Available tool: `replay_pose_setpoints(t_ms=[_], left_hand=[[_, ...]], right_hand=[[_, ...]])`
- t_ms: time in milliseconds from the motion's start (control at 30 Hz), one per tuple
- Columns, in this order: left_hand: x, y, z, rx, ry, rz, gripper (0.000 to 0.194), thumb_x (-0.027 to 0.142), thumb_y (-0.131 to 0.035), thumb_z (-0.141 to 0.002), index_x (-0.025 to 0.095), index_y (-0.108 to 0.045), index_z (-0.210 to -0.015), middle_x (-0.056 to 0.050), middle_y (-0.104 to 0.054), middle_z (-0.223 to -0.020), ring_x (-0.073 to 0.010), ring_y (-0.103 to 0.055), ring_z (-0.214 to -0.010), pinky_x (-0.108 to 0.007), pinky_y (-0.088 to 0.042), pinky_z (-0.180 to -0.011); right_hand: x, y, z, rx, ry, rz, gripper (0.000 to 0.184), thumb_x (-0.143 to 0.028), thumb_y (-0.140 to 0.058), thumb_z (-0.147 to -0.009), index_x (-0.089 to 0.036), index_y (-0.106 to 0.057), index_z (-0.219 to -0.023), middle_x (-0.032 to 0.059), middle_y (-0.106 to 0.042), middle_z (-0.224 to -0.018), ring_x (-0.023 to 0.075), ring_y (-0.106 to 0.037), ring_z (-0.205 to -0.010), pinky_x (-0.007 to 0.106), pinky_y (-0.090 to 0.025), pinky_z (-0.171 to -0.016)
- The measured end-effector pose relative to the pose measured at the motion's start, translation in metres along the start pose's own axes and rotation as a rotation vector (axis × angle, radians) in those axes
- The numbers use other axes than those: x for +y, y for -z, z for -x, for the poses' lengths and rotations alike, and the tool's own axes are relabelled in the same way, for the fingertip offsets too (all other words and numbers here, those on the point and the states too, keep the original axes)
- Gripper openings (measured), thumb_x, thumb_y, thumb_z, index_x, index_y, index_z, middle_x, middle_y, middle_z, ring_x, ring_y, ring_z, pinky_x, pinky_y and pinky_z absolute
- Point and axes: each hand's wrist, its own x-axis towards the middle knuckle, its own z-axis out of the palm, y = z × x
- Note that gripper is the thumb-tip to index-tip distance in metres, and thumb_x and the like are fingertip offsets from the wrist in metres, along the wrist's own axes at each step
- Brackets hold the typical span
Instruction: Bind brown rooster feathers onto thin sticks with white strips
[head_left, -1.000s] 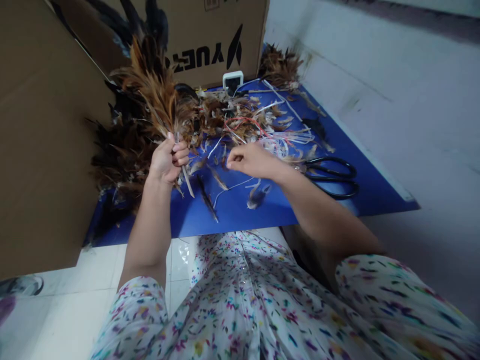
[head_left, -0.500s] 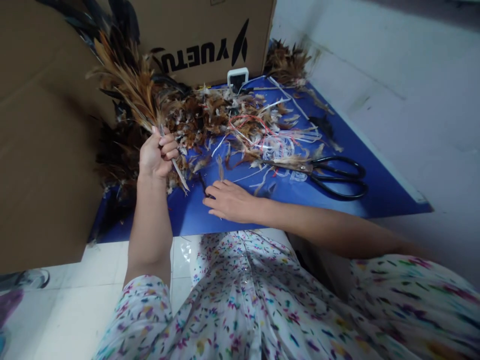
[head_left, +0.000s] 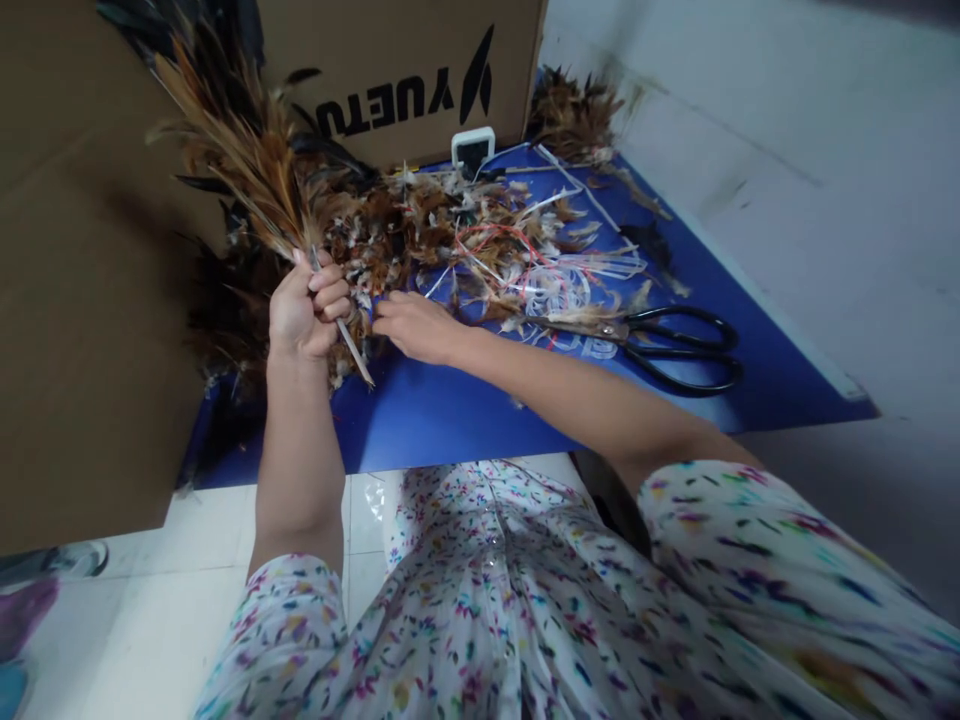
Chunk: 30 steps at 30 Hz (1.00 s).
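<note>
left hand (head_left: 309, 305) is grasping the stick (head_left: 355, 355) of the feather bundle (head_left: 259, 180), which is leaning above the blue table (head_left: 465, 420) | right hand (head_left: 416, 325) is hovering by the loose feathers (head_left: 420, 215); whether it's pinching anything, i cannot tell | holding firmly at the bundle's base is likely limiting splay

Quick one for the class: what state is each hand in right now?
Left hand: closed, holding the feather bundle around its stick.
Right hand: by the loose feathers; open or closed cannot be told.
</note>
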Motion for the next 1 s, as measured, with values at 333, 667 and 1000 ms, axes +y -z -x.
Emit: replay_pose_setpoints(t_ms=[333, 667, 1000], left_hand=[[-0.004, 0.0, -0.003, 0.026, 0.031, -0.037, 0.042, 0.039, -0.033, -0.104, 0.017, -0.052, -0.075, 0.007, -0.033, -0.049, -0.0023, -0.025, -0.032, -0.013, -0.02, -0.031], [-0.008, 0.002, -0.006, 0.022, 0.029, -0.089, 0.032, 0.033, -0.046, -0.101, 0.017, -0.05, -0.074, 0.008, -0.032, -0.051, -0.0017, -0.024, -0.034, -0.012, -0.02, -0.031], [-0.032, -0.002, -0.012, -0.021, 0.149, -0.179, 0.037, 0.028, -0.033, -0.105, 0.016, -0.042, -0.072, 0.008, -0.03, -0.052, -0.0013, -0.023, -0.034, -0.012, -0.016, -0.033]], right_hand=[[0.006, -0.029, -0.029, -0.024, 0.049, 0.012, 0.031, -0.02, -0.039, -0.101, -0.017, -0.069, -0.11, 0.0112, -0.067, -0.119, 0.0255, -0.052, -0.109, 0.037, -0.036, -0.085], [0.04, 0.014, 0.009, 0.156, -0.29, -0.625, 0.021, -0.008, -0.055, -0.083, -0.012, -0.068, -0.099, 0.0048, -0.069, -0.088, 0.0151, -0.06, -0.079, 0.029, -0.043, -0.078], [0.062, 0.019, 0.026, 0.415, -0.541, -1.311, 0.017, -0.012, -0.069, -0.068, -0.014, -0.068, -0.085, -0.0044, -0.062, -0.066, 0.0095, -0.055, -0.063, 0.024, -0.045, -0.067]])
